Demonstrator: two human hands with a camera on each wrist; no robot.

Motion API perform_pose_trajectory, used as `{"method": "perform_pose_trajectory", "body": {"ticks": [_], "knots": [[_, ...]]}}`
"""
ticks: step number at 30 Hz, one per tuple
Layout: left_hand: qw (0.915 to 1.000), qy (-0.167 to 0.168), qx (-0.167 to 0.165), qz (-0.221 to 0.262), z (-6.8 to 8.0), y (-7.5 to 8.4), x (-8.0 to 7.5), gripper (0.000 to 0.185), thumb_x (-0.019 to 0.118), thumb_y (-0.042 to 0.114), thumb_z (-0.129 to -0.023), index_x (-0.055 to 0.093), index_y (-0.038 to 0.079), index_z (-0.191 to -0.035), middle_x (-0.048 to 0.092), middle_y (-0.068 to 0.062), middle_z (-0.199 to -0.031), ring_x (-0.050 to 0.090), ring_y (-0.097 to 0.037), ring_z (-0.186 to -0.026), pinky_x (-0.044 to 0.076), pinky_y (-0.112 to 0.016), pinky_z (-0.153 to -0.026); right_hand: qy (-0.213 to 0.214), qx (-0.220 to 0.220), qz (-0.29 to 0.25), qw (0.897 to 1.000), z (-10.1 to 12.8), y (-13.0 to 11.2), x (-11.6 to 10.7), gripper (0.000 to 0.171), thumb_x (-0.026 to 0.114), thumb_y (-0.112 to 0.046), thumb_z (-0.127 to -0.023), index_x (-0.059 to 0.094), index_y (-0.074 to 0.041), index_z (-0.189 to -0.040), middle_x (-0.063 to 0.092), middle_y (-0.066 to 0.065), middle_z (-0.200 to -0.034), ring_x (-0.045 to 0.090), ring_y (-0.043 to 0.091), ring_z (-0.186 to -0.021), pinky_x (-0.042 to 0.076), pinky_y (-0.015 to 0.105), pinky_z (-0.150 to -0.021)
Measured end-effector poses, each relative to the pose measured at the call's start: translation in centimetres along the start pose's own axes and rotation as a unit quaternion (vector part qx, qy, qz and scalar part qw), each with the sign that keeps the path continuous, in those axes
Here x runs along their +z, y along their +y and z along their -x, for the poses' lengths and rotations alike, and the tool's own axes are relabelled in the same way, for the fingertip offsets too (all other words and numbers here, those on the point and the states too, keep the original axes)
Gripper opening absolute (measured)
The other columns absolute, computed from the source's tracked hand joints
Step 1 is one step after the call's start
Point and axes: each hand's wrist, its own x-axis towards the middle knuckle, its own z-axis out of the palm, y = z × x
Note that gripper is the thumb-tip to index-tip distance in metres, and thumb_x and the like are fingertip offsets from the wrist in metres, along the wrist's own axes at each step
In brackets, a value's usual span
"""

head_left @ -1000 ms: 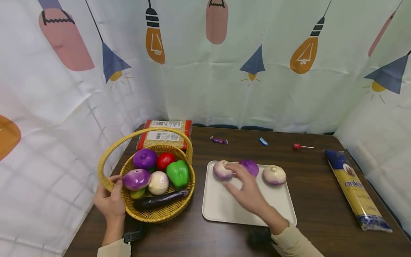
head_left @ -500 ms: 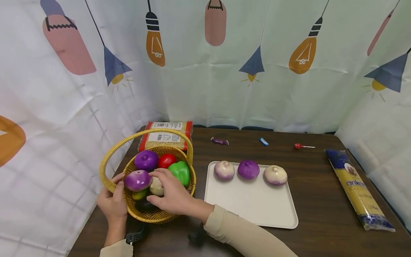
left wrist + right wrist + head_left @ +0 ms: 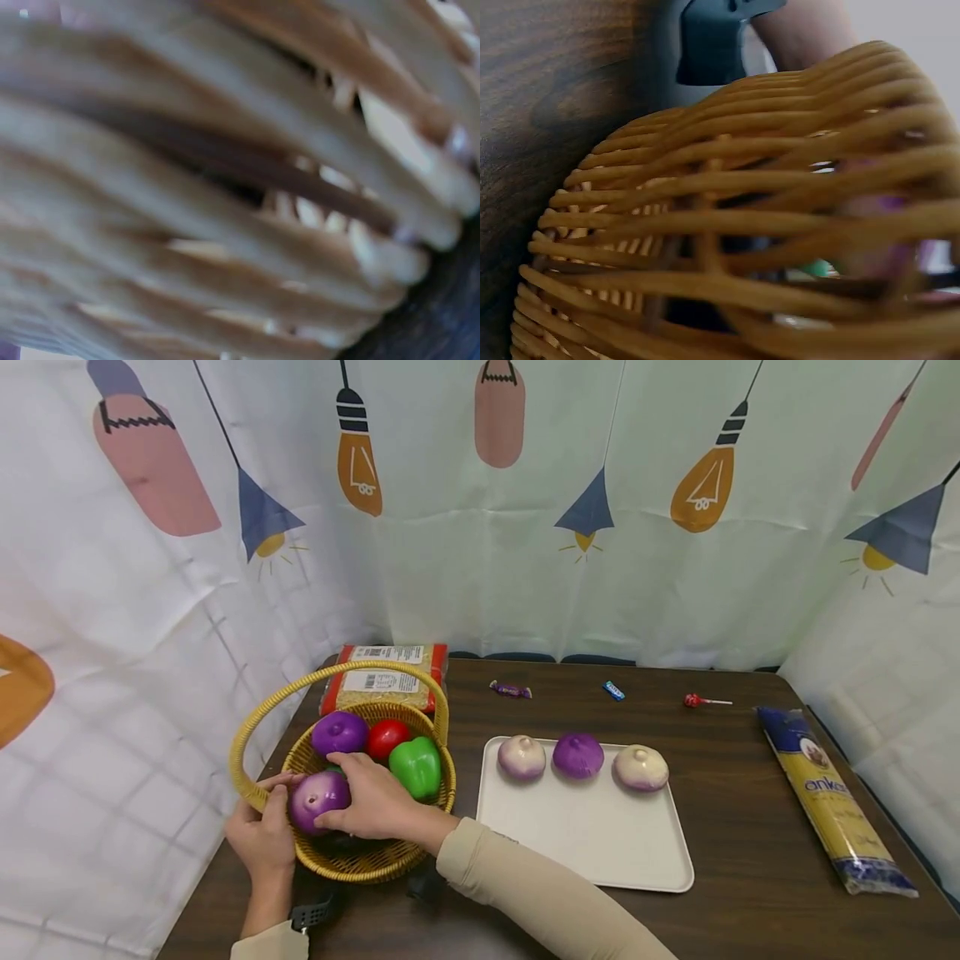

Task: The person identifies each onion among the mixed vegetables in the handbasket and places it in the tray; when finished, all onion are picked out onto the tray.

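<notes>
A yellow wicker basket (image 3: 360,858) stands at the table's left front. My right hand (image 3: 367,797) reaches into it and grips a purple-and-white onion (image 3: 318,796). My left hand (image 3: 264,827) holds the basket's left rim, thumb near the handle's base. Still in the basket are a second purple onion (image 3: 340,732), a red tomato (image 3: 386,736) and a green pepper (image 3: 415,766). The left wrist view shows only blurred wicker (image 3: 225,195). The right wrist view shows the basket's woven wall (image 3: 727,247) from outside, with purple behind it.
A white tray (image 3: 585,843) right of the basket carries three onions in a row (image 3: 577,756). A noodle packet (image 3: 386,677) lies behind the basket. Candies (image 3: 512,690), a lollipop (image 3: 701,700) and a blue spaghetti pack (image 3: 832,797) lie on the dark table.
My right hand left the tray's onions, crossed left into the basket and closed on the purple-and-white onion. The left hand stayed on the basket rim.
</notes>
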Motion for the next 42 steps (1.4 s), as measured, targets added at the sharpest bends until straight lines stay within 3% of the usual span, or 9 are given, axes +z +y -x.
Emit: {"method": "perform_pose_trajectory", "body": {"ticks": [6, 9, 15, 20, 24, 30, 36, 42], "knots": [[0.9998, 0.007, 0.014, -0.012, 0.1, 0.0, 0.0, 0.020, 0.055, -0.002, -0.090, 0.067, -0.018, -0.089, 0.071, 0.009, -0.075, 0.067, -0.006, -0.076, 0.049, -0.017, -0.074, -0.023, -0.048, 0.077, 0.996, 0.1, 0.0, 1.0, 0.084, 0.077, -0.051, -0.077, 0.038, -0.027, -0.147, 0.051, -0.009, -0.135, 0.053, 0.003, -0.113, 0.047, 0.021, -0.091], [0.9997, 0.007, 0.019, -0.013, 0.2, 0.0, -0.1, 0.020, 0.055, -0.002, -0.089, 0.068, -0.018, -0.089, 0.070, 0.012, -0.075, 0.067, -0.005, -0.076, 0.048, -0.017, -0.073, -0.030, -0.072, 0.079, 0.994, 0.5, 0.1, 1.0, 0.085, 0.078, -0.048, -0.077, 0.036, -0.031, -0.149, 0.049, -0.006, -0.131, 0.053, 0.003, -0.107, 0.047, 0.020, -0.086], [0.9996, 0.009, 0.023, -0.016, 0.4, -0.2, -0.1, 0.019, 0.056, -0.003, -0.089, 0.069, -0.017, -0.088, 0.071, 0.011, -0.075, 0.067, -0.007, -0.077, 0.047, -0.018, -0.072, 0.010, -0.075, -0.047, 0.996, 2.8, 1.7, -1.2, 0.082, 0.081, -0.037, -0.078, 0.036, -0.030, -0.147, 0.046, -0.002, -0.131, 0.050, 0.008, -0.111, 0.046, 0.024, -0.091], [0.9993, 0.016, 0.026, -0.021, 0.1, 0.0, 0.0, 0.018, 0.057, -0.003, -0.089, 0.069, -0.016, -0.087, 0.071, 0.008, -0.075, 0.066, -0.007, -0.077, 0.047, -0.018, -0.074, 0.086, -0.074, -0.151, 0.982, 6.2, 4.4, -3.6, 0.083, 0.082, -0.033, -0.077, 0.038, -0.031, -0.147, 0.047, -0.002, -0.134, 0.052, 0.011, -0.116, 0.047, 0.030, -0.095], [0.9994, 0.011, 0.030, -0.017, -0.2, 0.2, 0.0, 0.018, 0.057, -0.003, -0.088, 0.070, -0.015, -0.088, 0.070, 0.010, -0.075, 0.067, -0.009, -0.076, 0.047, -0.019, -0.074, 0.126, -0.050, -0.238, 0.962, 9.3, 6.6, -4.9, 0.078, 0.083, -0.023, -0.077, 0.044, -0.026, -0.145, 0.047, 0.000, -0.133, 0.054, 0.017, -0.115, 0.050, 0.030, -0.091], [0.9993, 0.013, 0.029, -0.022, -0.4, 0.3, 0.2, 0.019, 0.057, -0.002, -0.089, 0.070, -0.014, -0.087, 0.071, 0.006, -0.076, 0.066, -0.009, -0.077, 0.047, -0.019, -0.073, 0.139, 0.002, -0.346, 0.928, 13.1, 9.8, -6.0, 0.077, 0.079, -0.007, -0.078, 0.042, -0.021, -0.144, 0.041, 0.007, -0.142, 0.054, 0.031, -0.117, 0.054, 0.031, -0.086], [0.9991, 0.013, 0.029, -0.027, -0.2, 0.2, 0.1, 0.018, 0.057, -0.001, -0.089, 0.071, -0.014, -0.088, 0.072, 0.004, -0.077, 0.066, -0.011, -0.077, 0.046, -0.018, -0.071, 0.154, 0.048, -0.358, 0.920, 15.7, 12.5, -6.1, 0.071, 0.074, -0.005, -0.083, 0.039, -0.009, -0.145, 0.042, 0.016, -0.143, 0.054, 0.036, -0.117, 0.053, 0.034, -0.087], [0.9996, 0.004, 0.027, -0.006, -0.1, -0.1, 0.1, 0.018, 0.057, -0.003, -0.089, 0.069, -0.017, -0.088, 0.072, 0.006, -0.078, 0.067, -0.008, -0.079, 0.048, -0.018, -0.076, 0.172, 0.108, -0.324, 0.924, 17.1, 14.3, -6.0, 0.073, 0.083, -0.009, -0.074, 0.049, -0.007, -0.139, 0.050, 0.011, -0.133, 0.055, 0.028, -0.113, 0.051, 0.029, -0.086]]}}
